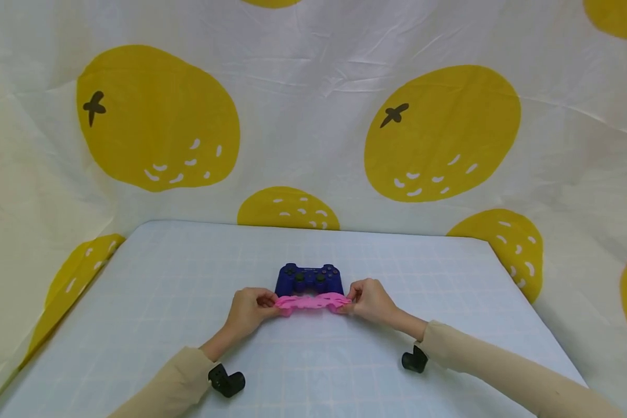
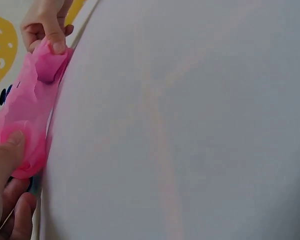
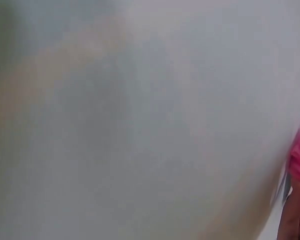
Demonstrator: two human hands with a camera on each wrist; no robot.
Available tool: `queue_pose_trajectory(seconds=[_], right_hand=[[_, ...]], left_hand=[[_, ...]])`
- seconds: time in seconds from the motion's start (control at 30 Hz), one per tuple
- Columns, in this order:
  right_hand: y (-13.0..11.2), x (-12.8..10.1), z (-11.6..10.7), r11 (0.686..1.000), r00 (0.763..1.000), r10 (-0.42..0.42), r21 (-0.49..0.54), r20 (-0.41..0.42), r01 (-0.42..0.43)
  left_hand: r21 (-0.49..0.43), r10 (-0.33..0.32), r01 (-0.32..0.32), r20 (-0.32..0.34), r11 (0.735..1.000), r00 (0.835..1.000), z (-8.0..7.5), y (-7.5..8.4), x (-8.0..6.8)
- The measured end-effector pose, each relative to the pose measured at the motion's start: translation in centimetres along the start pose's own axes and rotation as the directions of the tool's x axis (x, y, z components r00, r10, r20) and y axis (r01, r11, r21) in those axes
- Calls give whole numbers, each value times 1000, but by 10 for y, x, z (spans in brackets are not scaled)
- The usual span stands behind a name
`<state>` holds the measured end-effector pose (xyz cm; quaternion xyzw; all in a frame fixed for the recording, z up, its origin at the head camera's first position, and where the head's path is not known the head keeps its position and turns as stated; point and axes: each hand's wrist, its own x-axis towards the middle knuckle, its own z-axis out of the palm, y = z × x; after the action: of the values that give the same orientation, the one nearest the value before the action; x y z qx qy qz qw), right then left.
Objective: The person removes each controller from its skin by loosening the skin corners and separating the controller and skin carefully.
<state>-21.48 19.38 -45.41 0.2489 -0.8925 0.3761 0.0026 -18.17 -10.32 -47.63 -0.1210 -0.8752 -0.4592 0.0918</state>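
**Two hands stretch a pink cover in front of a blue controller**

The left hand (image 1: pixel 248 310) pinches one end of a pink cover (image 1: pixel 312 302), its fingers curled in over the material and its thumb pressed on top; the left wrist view shows that thumb (image 2: pixel 7 150) lying flat on the crumpled pink skin. The right hand (image 1: pixel 371 300) grips the opposite end in the same manner, knuckles raised and fingertips tucked down into the cover, and in the left wrist view its fingers (image 2: pixel 52 37) can be seen clamped over the far edge. Between the two hands the cover is pulled out into a taut, wrinkled band held just above the table.

Both forearms come in from the bottom corners of the head view, angled inward so the wrists meet near the middle of the table. They wear beige sleeves (image 1: pixel 507 374), and a black camera mount (image 1: pixel 227 381) hangs under each wrist.

Just behind the stretched cover, touching or nearly touching it, a dark blue game controller (image 1: pixel 309 278) lies flat on the pale gridded table (image 1: pixel 151 290). Around the table hangs a white cloth backdrop (image 1: pixel 313 98) printed with large yellow fruit.

The right wrist view is mostly blur, with only a sliver of pink at its right edge.
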Motion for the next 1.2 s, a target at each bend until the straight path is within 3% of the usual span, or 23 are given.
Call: queue_pose_trajectory(seconds=[0.13,0.33,0.6,0.7,0.93,1.03,1.2], right_hand=[[-3,1,2,1000,1000,-10,-2,1,10],[0,4,2,999,999,-30,33,22,29],[-1,9,-4,998,994,-58,-20,88,60],[-2,10,-6,999,993,-38,-24,111,41],[1,8,-11,997,984,-53,-45,172,61],[4,8,-12,995,977,-83,-35,196,92],[5,7,-12,993,966,-117,6,231,119]], left_hand=[[-3,33,-33,8,999,999,3,5,1],[-24,19,-18,24,1000,1000,3,5,1],[-80,72,-66,67,995,995,2,3,1],[-127,64,-50,112,991,992,2,0,3],[-166,-39,83,251,983,967,-1,-5,8],[-210,-20,86,300,974,954,0,-4,10],[-253,40,45,324,966,945,4,-1,11]])
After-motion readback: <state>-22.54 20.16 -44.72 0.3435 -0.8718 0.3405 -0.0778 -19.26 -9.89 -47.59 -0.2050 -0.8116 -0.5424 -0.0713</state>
